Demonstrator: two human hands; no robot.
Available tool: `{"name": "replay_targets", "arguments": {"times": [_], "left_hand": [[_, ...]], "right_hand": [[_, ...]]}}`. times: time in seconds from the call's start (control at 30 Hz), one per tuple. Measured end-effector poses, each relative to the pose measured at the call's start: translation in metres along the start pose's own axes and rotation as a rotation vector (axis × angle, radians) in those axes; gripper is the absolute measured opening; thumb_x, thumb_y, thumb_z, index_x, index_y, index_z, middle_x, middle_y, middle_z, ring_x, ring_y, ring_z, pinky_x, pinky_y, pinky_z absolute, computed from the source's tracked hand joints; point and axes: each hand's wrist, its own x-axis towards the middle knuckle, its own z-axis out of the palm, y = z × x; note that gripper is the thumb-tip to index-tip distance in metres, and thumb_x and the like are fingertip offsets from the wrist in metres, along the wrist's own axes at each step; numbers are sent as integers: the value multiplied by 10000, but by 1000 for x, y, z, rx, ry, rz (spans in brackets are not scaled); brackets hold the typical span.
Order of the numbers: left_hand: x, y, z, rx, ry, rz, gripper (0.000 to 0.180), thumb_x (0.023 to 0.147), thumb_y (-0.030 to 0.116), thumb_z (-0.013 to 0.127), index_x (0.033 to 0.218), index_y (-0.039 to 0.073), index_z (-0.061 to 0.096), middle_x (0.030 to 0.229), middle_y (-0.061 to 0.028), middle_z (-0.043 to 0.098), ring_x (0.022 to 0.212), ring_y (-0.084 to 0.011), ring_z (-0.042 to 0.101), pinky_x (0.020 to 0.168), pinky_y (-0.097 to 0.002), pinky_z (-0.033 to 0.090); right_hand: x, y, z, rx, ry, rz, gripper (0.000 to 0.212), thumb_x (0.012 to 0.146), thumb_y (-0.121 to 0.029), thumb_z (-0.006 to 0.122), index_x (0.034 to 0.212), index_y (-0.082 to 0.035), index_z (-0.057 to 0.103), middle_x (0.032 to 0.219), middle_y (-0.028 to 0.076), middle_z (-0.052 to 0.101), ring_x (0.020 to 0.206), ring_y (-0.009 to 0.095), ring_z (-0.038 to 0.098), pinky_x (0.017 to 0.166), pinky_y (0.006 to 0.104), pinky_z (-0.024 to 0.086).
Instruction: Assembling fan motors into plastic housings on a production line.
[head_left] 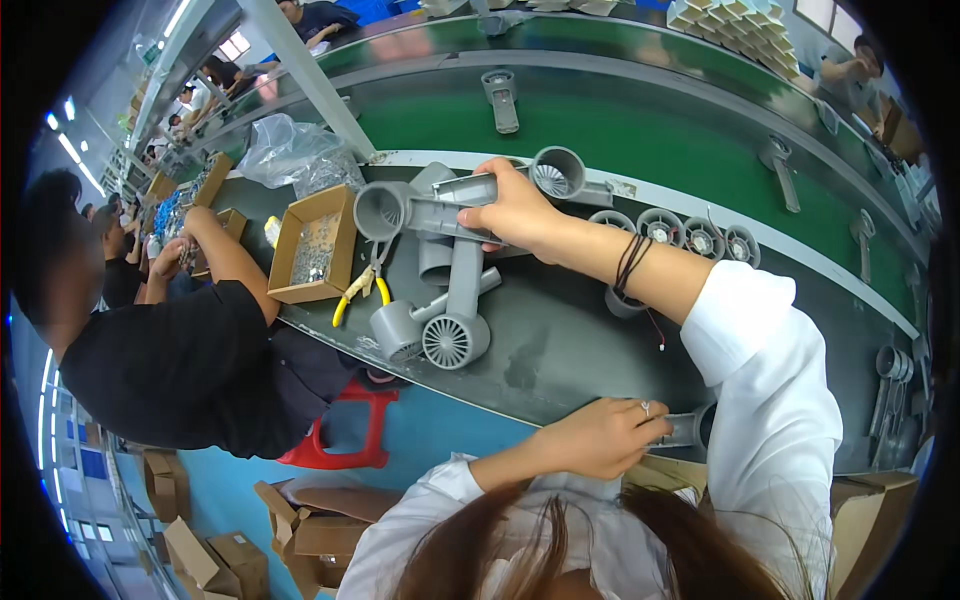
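Note:
My right hand (pixel 515 208) reaches across to the pile at the bench's far edge, its fingers closed round a grey plastic hair-dryer-shaped housing (pixel 436 216) with a round barrel and open handle. More grey housings lie under and beside it, among them one with a slotted round end (pixel 455 341) and a round barrel (pixel 557 172) just right of the hand. Close to my body, my left hand (pixel 605 438) wears a ring and is closed on the handle of another grey housing (pixel 685 430); its barrel sits at the right.
Yellow-handled pliers (pixel 362 288) lie beside a cardboard box of small screws (pixel 314 245). Round fan units (pixel 700 238) with wires line the bench's right side. Beyond runs a green conveyor (pixel 620 135) carrying housings. A co-worker in black (pixel 180 370) sits at the left, near a red stool (pixel 350 430).

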Motion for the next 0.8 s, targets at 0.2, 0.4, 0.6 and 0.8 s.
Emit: {"name": "replay_targets", "arguments": {"times": [0.2,0.4,0.6,0.8], "left_hand": [[4,4,-6,44,-17,-2,334,688,32,611,1011,21,528,1033,-152,554,883,-332,585,726,-417,495],[3,4,-5,44,9,26,350,671,22,629,1014,49,563,1041,-123,568,862,-318,592,681,-397,501],[0,4,-2,53,30,14,329,676,48,631,994,43,550,1007,-131,587,871,-332,590,726,-418,493],[4,-1,-5,50,71,70,326,674,29,647,991,25,571,995,-164,612,865,-346,610,727,-394,502]], "right_hand": [[9,26,0,-508,152,-340,591,755,-135,698,1236,-27,373,946,209,605,815,305,635,668,398,528],[4,10,-4,-724,110,-441,618,770,-160,662,1309,13,412,806,246,644,561,290,648,655,375,539],[-16,-1,-7,-835,95,-354,610,794,-203,650,1289,58,406,780,220,658,682,335,658,722,397,528],[-37,1,-39,-968,159,-703,567,801,-242,645,1242,70,472,919,241,650,768,377,653,755,399,519]]}}
